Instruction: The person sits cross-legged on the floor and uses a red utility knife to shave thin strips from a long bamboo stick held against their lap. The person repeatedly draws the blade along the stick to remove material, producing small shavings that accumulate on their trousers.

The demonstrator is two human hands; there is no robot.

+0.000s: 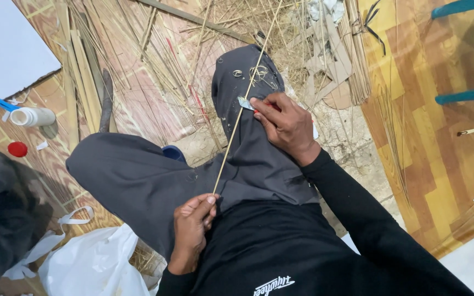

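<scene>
A seated person's left hand [192, 219] pinches the near end of a thin bamboo stick [242, 104] lying across the raised knee, while the right hand [285, 125] grips a small blade [245, 103] against it (a slip could likely cut the trouser leg [248, 148] or snap the stick).

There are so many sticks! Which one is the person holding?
The long thin pale stick slanting across the raised knee. The left hand pinches its lower end, the right hand presses a small blade against it; the others lie loose on the floor.
</scene>
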